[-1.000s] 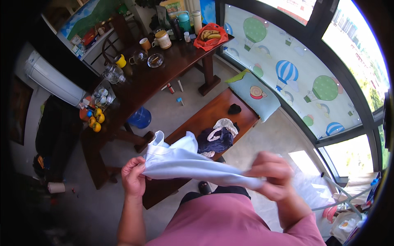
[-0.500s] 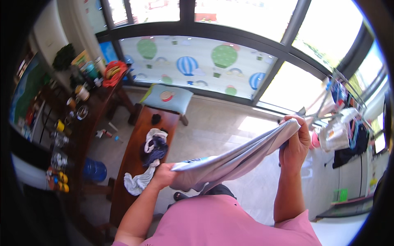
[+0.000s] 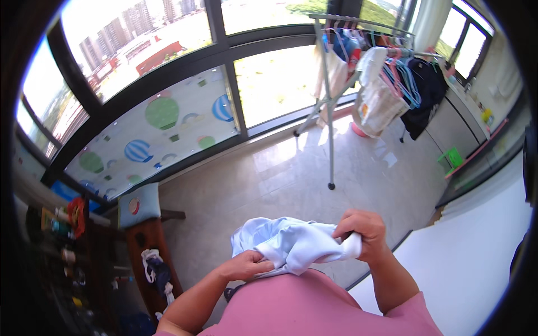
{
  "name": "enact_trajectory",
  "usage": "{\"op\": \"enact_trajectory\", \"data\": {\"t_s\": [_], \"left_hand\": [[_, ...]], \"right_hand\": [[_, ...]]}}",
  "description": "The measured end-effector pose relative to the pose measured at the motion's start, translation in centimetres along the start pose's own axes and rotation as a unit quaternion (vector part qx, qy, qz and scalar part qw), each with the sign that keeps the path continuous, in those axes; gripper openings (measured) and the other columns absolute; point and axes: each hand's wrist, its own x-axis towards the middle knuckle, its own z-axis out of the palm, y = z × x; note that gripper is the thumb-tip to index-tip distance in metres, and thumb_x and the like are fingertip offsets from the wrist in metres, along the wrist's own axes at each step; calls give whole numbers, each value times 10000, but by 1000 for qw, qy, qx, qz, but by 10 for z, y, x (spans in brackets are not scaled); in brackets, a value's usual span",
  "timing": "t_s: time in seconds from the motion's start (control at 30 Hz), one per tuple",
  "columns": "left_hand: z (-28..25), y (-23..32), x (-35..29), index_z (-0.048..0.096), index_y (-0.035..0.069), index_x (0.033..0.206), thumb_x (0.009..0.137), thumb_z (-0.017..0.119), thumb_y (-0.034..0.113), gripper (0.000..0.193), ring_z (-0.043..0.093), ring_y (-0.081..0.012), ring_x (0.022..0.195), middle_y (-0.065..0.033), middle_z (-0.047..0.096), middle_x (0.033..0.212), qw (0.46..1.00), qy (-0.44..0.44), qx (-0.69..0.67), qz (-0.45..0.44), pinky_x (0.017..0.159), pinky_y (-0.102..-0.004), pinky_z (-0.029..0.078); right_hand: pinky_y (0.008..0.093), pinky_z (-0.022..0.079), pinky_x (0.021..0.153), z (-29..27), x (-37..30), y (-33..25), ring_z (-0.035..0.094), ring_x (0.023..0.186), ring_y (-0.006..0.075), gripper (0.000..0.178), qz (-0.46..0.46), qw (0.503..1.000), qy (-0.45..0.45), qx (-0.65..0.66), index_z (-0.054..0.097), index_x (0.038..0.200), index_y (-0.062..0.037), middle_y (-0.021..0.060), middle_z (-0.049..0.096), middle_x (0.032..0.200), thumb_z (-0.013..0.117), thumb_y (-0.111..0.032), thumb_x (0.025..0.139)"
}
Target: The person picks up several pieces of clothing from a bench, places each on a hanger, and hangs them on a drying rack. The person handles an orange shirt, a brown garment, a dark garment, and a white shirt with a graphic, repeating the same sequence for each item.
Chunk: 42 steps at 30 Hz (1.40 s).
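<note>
A pale blue-white garment (image 3: 297,242) hangs bunched between my two hands, close in front of my pink shirt. My left hand (image 3: 247,265) is closed on its lower left edge, thumb on top of the cloth. At the right end, my right hand (image 3: 363,231) grips a narrow, cuff-like part with the fingers curled round it. The garment's kind cannot be made out, since it is crumpled and folded over itself.
A metal drying rack (image 3: 330,112) with clothes and several hangers (image 3: 412,84) stands ahead to the right. At left, a wooden bench (image 3: 147,241) bears a light-blue cushion (image 3: 139,205) and dark and white clothes (image 3: 158,269). A white surface (image 3: 443,246) lies at right.
My view has swung right toward the drying rack. The garment, stretched long between my hands before, is now gathered, lower and closer to my body, with its pale blue-white side showing.
</note>
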Motion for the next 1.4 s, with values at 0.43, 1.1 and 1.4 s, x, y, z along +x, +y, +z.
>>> {"op": "enact_trajectory", "data": {"t_s": [0.43,1.1,1.4], "left_hand": [[-28,196,247,755,-23,1103,1075,649,213,260,691,-176,904,-72,761,1007,927,-12,-349,138,880,-339,522],[255,455,608,569,52,1534,1137,552,239,439,749,-243,1089,-135,722,1300,955,-134,-241,112,955,-380,616],[395,587,680,520,115,1595,1116,483,149,481,698,-228,1175,-90,699,1335,952,-246,-165,78,1018,-366,568]], "right_hand": [[345,403,486,-207,-87,46,540,573,217,234,176,894,104,-398,691,803,-112,25,559,693,859,-67,647],[288,533,591,-420,-229,133,687,725,182,115,427,590,470,-499,695,1114,11,105,725,912,643,17,1012],[330,588,849,-568,-268,190,736,901,184,235,437,840,317,58,710,1180,16,107,759,1028,765,-48,961]]}}
